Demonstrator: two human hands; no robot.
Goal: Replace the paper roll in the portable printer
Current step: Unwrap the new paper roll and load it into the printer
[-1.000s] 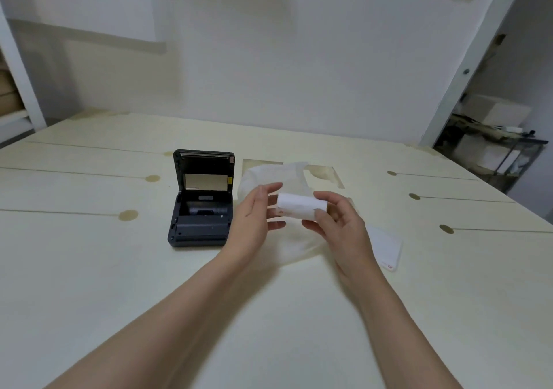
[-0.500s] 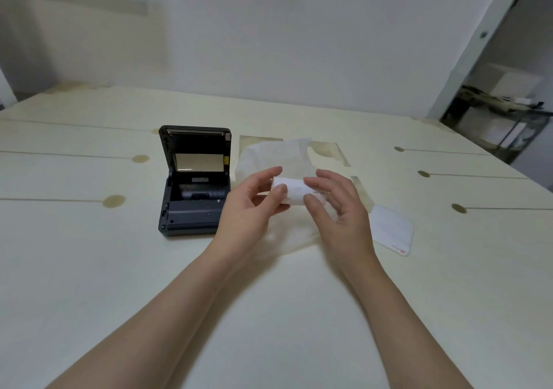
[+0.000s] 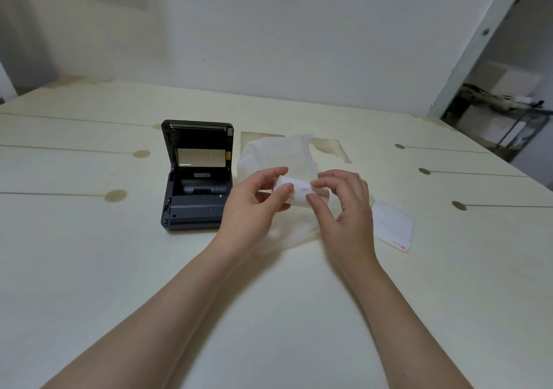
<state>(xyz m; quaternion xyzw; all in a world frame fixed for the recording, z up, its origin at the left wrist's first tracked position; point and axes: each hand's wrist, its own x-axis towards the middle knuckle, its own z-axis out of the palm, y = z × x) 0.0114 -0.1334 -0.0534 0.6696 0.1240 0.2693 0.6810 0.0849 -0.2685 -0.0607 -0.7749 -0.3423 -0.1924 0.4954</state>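
Both hands have drawn closer together around the paper roll since a second ago, and the right thumb and forefinger now pinch at the roll's near face instead of merely cupping its end. The left hand [image 3: 254, 201] grasps the left end of the small white paper roll [image 3: 294, 191] between thumb and fingers, holding it above the table [image 3: 89, 269]. The right hand [image 3: 347, 206] meets the roll from the other side, fingertips [image 3: 312, 198] pressed to the paper as if picking at its edge (whether a loose end is actually caught is too blurred to tell). Behind and beneath the hands lies a crumpled, translucent white wrapper [image 3: 278, 152], touching the table surface. Just left of the left hand sits the dark portable printer [image 3: 197, 191], lid [image 3: 197, 144] swung upright and open, its paper bay exposed and facing the person. A white card [image 3: 392, 224] with a small red mark at its near corner lies flat on the table, just right of the right hand. Round brownish marks [image 3: 115, 195] and thin lines run across the pale tabletop on both sides.
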